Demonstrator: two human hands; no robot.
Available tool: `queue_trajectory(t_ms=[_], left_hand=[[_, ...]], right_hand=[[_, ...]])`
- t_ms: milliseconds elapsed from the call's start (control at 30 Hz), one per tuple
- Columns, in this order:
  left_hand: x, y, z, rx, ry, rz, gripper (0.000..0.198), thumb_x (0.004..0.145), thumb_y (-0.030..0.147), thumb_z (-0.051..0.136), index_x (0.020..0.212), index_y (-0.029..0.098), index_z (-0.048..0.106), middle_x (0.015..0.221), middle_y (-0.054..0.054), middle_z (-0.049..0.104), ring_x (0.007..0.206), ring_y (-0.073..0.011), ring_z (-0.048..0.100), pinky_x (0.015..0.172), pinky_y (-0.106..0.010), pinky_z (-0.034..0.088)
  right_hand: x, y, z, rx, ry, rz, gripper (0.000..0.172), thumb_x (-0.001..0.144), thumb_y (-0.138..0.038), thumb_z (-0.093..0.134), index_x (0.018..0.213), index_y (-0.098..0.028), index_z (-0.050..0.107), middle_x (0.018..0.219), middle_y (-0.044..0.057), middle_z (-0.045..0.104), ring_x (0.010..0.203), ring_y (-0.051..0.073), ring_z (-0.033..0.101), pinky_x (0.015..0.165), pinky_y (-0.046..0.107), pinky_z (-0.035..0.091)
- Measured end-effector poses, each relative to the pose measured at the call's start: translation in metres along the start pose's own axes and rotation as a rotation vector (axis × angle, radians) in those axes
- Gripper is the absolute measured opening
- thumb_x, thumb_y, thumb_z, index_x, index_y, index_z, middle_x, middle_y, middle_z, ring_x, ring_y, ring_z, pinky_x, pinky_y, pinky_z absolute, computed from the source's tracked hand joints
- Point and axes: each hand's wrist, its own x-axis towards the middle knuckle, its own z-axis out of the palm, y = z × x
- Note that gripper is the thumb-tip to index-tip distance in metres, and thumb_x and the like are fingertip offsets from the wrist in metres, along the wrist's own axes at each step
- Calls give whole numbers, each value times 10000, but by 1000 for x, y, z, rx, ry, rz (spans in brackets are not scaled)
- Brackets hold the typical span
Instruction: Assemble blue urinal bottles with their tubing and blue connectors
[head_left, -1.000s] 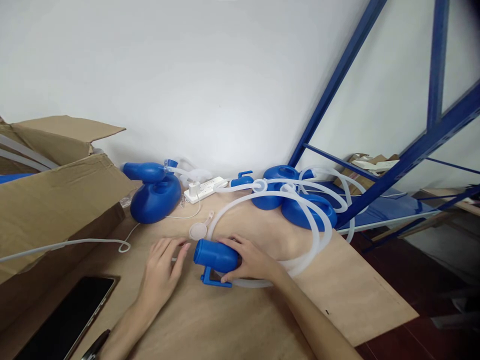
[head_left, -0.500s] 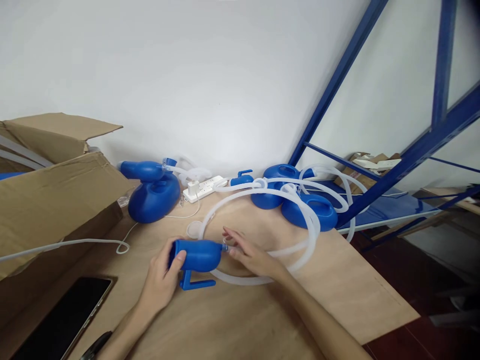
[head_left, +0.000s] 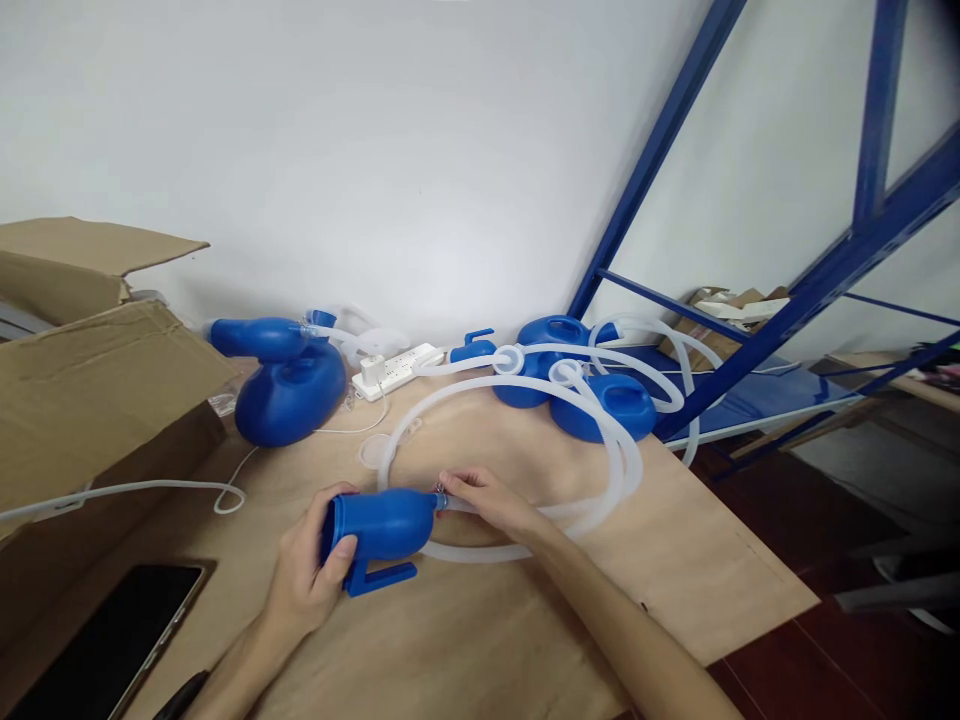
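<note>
My left hand wraps around the wide open end of a blue urinal cup, its thumb on the near side. The cup lies sideways above the table, with its L-shaped handle below. A translucent hose meets the cup's narrow end, where a small metal hose clamp sits. My right hand pinches at this clamp, fingertips together; they partly hide it. From there the hose runs beneath my right hand and loops widely over the table.
At the back stand blue bottles with hoses, a white power strip and another blue cup. An open cardboard box and a phone are on the left. A blue metal rack rises at right.
The cup and my left hand have shifted slightly left and down in the view. My right fingers, spread before, have closed together at the clamp.
</note>
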Motion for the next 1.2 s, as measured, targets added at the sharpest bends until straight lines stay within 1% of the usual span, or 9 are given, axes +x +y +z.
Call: queue_trajectory(t_ms=[167, 267, 467, 600, 700, 767, 900, 1033, 1200], left_hand=[[1, 3, -2, 38, 13, 14, 429, 1006, 537, 389, 1182, 196, 581, 950, -68, 768, 658, -214, 700, 640, -303, 559], [4, 7, -3, 63, 38, -22, 428, 997, 544, 388, 1123, 193, 598, 893, -60, 764, 617, -210, 677, 615, -301, 547], [13, 21, 1, -22, 55, -287, 456, 966, 595, 397, 962, 204, 630, 668, 1, 657, 531, -199, 589, 542, -296, 486], [16, 25, 6, -111, 83, -458, 445, 943, 622, 427, 747, 237, 537, 545, 40, 493, 498, -180, 504, 488, -281, 418], [18, 27, 7, -171, 109, -567, 461, 930, 641, 428, 682, 253, 459, 535, 45, 450, 497, -170, 482, 471, -274, 395], [20, 28, 6, -203, 112, -617, 480, 919, 673, 428, 679, 257, 438, 543, 44, 456, 506, -171, 492, 476, -276, 402], [24, 31, 5, -224, 114, -677, 519, 895, 733, 431, 672, 265, 410, 549, 41, 464, 523, -178, 491, 491, -290, 405], [24, 31, 5, -204, 119, -698, 575, 894, 783, 398, 639, 268, 385, 559, 29, 461, 558, -183, 485, 522, -303, 407], [21, 23, 8, -273, 108, -732, 617, 895, 818, 406, 653, 251, 434, 581, 20, 506, 588, -191, 511, 545, -304, 444]], right_hand=[[0, 2, 6, 4, 137, -85, 522, 844, -700, 703, 786, -181, 714, 772, 12, 682, 786, 186, 617, 781, 312, 476], [-5, 0, 12, -74, 205, -146, 470, 895, -646, 670, 816, -184, 709, 798, 14, 693, 802, 186, 619, 775, 307, 483], [-14, 0, 21, -385, 388, -336, 274, 1010, -432, 571, 945, -227, 739, 930, 42, 792, 876, 215, 726, 812, 327, 563], [-12, 8, 20, -634, 522, -570, 228, 1052, -309, 529, 968, -227, 724, 915, 67, 806, 842, 225, 752, 787, 346, 593], [-11, 10, 17, -813, 509, -809, 210, 1072, -221, 497, 1012, -207, 698, 931, 87, 801, 852, 223, 749, 802, 347, 599], [-11, 8, 16, -875, 491, -877, 191, 1075, -201, 494, 1034, -198, 681, 930, 91, 791, 853, 221, 743, 791, 338, 597], [-13, 2, 14, -1007, 495, -881, 175, 1074, -195, 497, 1011, -191, 660, 895, 90, 768, 843, 229, 725, 767, 345, 574], [-17, -1, 12, -1227, 503, -943, 181, 1071, -195, 500, 1027, -178, 675, 916, 100, 781, 916, 255, 721, 823, 382, 561], [-17, 3, 12, -1288, 448, -983, 208, 1075, -177, 484, 1109, -168, 689, 957, 121, 792, 946, 259, 752, 831, 386, 598]])
